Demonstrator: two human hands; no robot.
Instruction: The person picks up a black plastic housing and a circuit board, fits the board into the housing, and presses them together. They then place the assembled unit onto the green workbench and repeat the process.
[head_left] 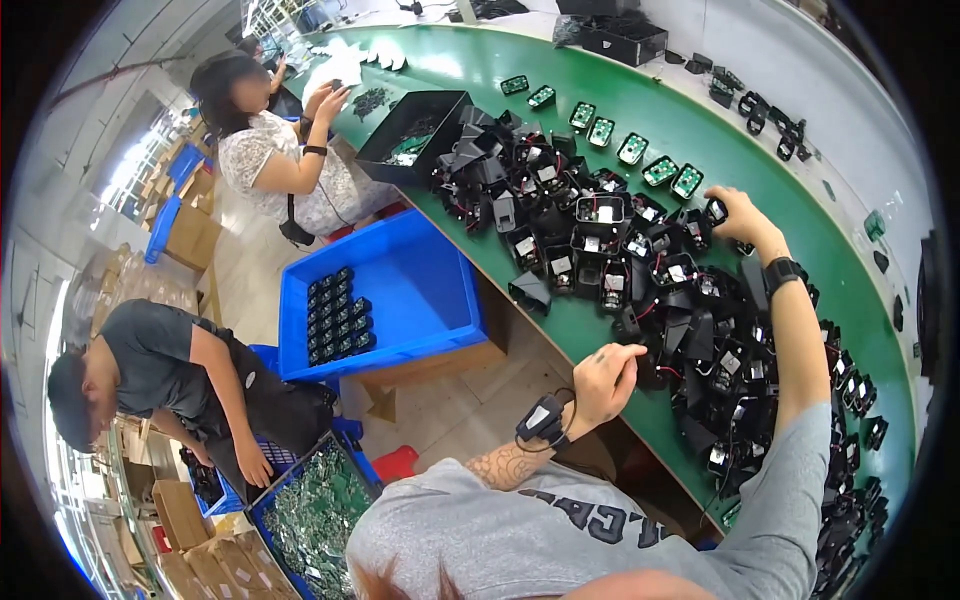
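Head view: the green bench (610, 95) bends toward the dark rim; its lower right end is cut off.
Right hand (745, 218): fingers curled, seemingly clamped on a small black part (716, 211) at the far side of the pile; the fingers cover some of it, so its shape is unclear.
Left hand (605, 385): by the bench's near edge, fingers bent, thumb close to the index; cannot tell whether anything is pinched.
Black housings (600, 245): heaped between and around the hands, overlapping, undersides hidden; the right forearm covers some.
Board-fitted housings (632, 149): loose row beyond the pile, green faces up, ending just beside the right hand.
Room: a green strip of benchtop shows between that row and the pale back ledge (820, 120); the heap crowds the near edge.
Off the near edge: blue crate (425, 290) with black blocks (340, 315) in rows, their detail too small to read.
Black bin (385, 168): beside the heap's upper left; its near wall hides part of the contents.
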